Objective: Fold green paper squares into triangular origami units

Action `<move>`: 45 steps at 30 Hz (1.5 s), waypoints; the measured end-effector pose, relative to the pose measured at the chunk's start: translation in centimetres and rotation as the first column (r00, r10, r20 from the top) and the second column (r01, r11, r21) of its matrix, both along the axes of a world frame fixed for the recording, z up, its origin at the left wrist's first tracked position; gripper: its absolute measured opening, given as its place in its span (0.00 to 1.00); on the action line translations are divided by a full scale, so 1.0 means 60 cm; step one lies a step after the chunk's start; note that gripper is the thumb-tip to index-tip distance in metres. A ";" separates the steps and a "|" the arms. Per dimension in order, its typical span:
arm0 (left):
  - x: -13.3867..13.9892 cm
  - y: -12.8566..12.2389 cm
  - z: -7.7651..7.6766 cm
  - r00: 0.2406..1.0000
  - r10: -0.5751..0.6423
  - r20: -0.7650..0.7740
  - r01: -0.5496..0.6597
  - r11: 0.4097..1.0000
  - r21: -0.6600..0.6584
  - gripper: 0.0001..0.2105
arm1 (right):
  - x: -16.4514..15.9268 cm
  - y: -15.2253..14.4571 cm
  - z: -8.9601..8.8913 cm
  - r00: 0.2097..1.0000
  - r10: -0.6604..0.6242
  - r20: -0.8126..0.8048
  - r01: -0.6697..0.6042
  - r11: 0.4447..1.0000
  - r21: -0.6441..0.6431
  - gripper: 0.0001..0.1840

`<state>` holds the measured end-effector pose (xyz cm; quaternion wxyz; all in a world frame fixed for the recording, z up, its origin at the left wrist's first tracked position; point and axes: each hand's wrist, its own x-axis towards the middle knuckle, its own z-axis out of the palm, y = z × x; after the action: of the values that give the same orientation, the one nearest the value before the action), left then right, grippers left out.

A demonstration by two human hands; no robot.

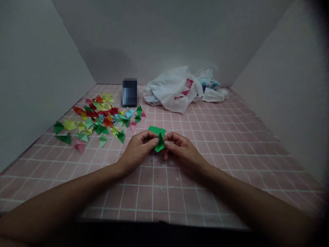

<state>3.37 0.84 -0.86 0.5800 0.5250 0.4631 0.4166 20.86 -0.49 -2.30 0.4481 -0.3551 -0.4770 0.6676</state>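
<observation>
A small piece of folded green paper (160,143) is held up between my two hands over the middle of the table. My left hand (142,145) pinches its left side between thumb and fingers. On the right side, the thumb and fingertips of my right hand (181,147) close on the paper's edge. Just beyond the fingers lies a flat green paper sheet (156,129), partly hidden by the folded piece and my left hand. A sliver of pink shows at its left edge.
Many folded paper cranes (99,118) in several colours spread over the left of the pink tiled-pattern tabletop (231,154). Behind them stands a dark, blurred-out rectangular device (130,93). A white plastic bag (172,89) and a blue-patterned packet (209,84) lie by the back wall.
</observation>
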 end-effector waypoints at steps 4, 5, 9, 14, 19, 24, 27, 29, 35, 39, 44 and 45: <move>0.002 -0.004 0.005 1.000 -0.013 -0.021 0.013 1.000 0.020 0.08 | -0.001 -0.001 -0.001 0.997 -0.032 0.075 0.033 0.999 -0.011 0.14; 0.003 -0.006 0.007 0.999 -0.022 -0.024 0.023 1.000 0.021 0.09 | -0.002 -0.001 -0.002 0.995 -0.036 0.091 0.038 0.999 -0.010 0.14; 0.004 -0.008 0.011 0.998 -0.039 -0.053 0.040 0.999 0.027 0.09 | -0.003 -0.001 -0.008 0.987 -0.056 0.148 0.054 0.998 0.017 0.14; 0.004 -0.008 0.010 0.995 -0.035 -0.098 0.040 0.998 0.050 0.08 | -0.002 -0.001 -0.005 0.975 -0.071 0.209 0.061 0.996 0.057 0.13; 0.004 -0.008 0.006 0.993 -0.066 -0.100 0.071 0.996 0.050 0.09 | -0.003 -0.006 0.002 0.959 -0.102 0.264 0.083 0.993 0.080 0.12; 0.004 -0.007 0.004 0.991 -0.078 -0.108 0.086 0.994 0.065 0.11 | -0.005 -0.007 0.000 0.958 -0.101 0.268 0.078 0.992 0.095 0.12; 0.004 -0.007 0.004 0.989 -0.077 -0.123 0.088 0.993 0.082 0.11 | -0.004 -0.006 -0.001 0.955 -0.108 0.276 0.078 0.990 0.120 0.12; 0.004 -0.007 0.004 0.990 -0.084 -0.117 0.093 0.993 0.074 0.11 | -0.004 -0.006 0.000 0.956 -0.113 0.272 0.081 0.988 0.128 0.12; 0.004 -0.009 0.002 0.992 -0.100 -0.071 0.102 0.994 0.029 0.11 | -0.004 -0.007 0.004 0.960 -0.116 0.256 0.090 0.990 0.112 0.12; 0.004 -0.010 0.003 0.994 -0.106 -0.036 0.106 0.994 -0.006 0.11 | -0.003 -0.008 0.002 0.959 -0.123 0.256 0.098 0.989 0.111 0.11; 0.004 -0.011 0.008 0.993 -0.107 -0.048 0.106 0.994 -0.016 0.10 | 0.000 -0.006 0.000 0.943 -0.157 0.293 0.106 0.977 0.183 0.10; 0.004 -0.011 0.009 0.993 -0.104 -0.051 0.103 0.994 -0.020 0.11 | 0.000 -0.005 0.000 0.943 -0.162 0.289 0.110 0.976 0.188 0.09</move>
<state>3.59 0.18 -0.35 0.5932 0.5539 0.4536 0.3682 20.84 -0.82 -2.29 0.4433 -0.4460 -0.5693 0.5296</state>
